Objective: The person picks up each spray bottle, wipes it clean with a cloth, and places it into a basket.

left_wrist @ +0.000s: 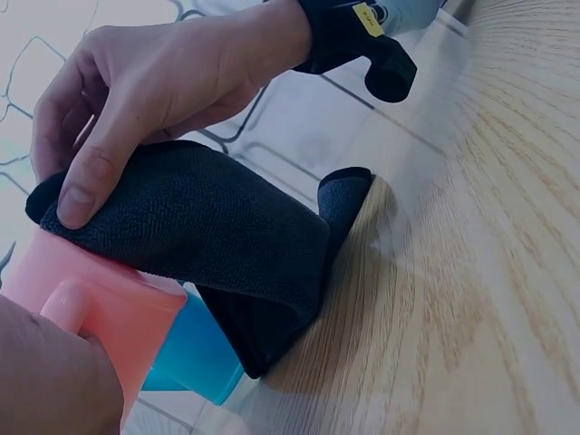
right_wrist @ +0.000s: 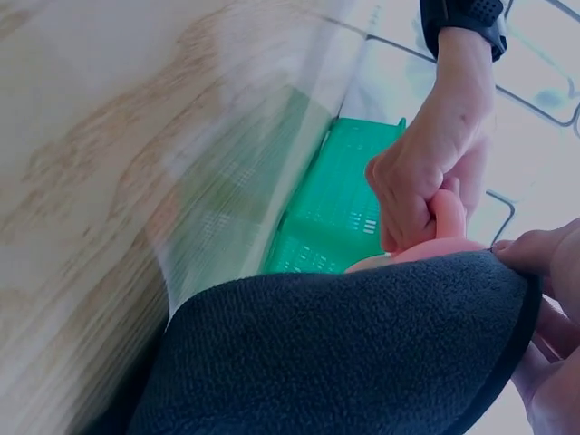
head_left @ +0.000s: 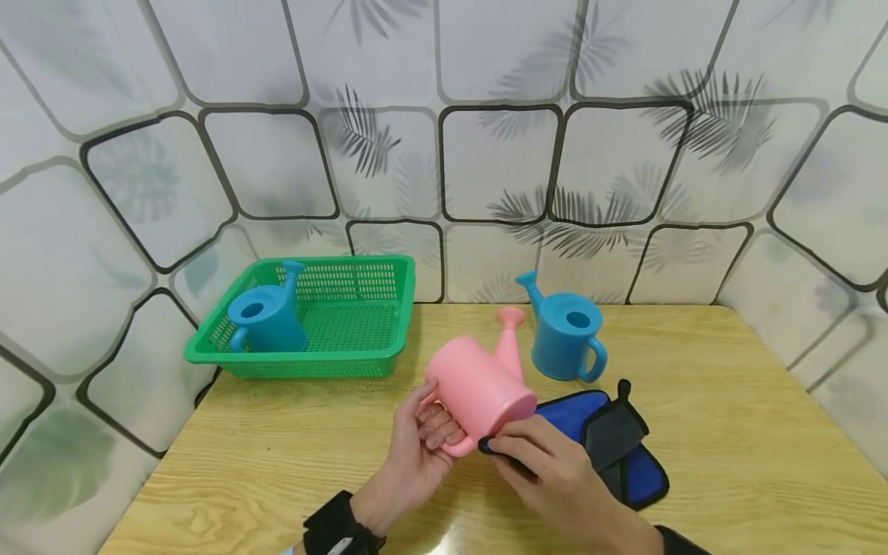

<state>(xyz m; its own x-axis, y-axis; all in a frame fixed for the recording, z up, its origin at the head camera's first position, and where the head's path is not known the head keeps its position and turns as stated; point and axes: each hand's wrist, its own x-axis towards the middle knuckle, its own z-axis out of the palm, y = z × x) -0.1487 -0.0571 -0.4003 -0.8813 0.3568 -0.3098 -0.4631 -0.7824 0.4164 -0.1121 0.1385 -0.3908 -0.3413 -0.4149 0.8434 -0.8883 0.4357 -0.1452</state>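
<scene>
Clearly, the table [head_left: 291,462] is the broadest thing, and at its far left stands the green basket [head_left: 333,367] with a blue can [head_left: 270,325] in it. A dark-and-blue cloth [head_left: 613,435] reaches from the table on the right up to the pink can [head_left: 475,385], which is held off the table, tilted over; another blue can [head_left: 562,347] stands upright just beyond. The pink can's long axis runs from far left to near right, so its base faces the right grip [head_left: 558,470]: that grip is the nearer to the base, and the can lies just to its left and a little farther off. The right grip is closed to a pinch, thumb and fingers on the cloth's edge. The left grip [head_left: 412,447] is curled round the handle [head_left: 459,448], on the near side; the spout [head_left: 509,351] points away from the person.

How firmly the cloth meets the base is hard to make out. The pink can's mouth is turned from sight, cloth covers most of the can in the right wrist view, and the left grip is cut off in the left wrist view.
</scene>
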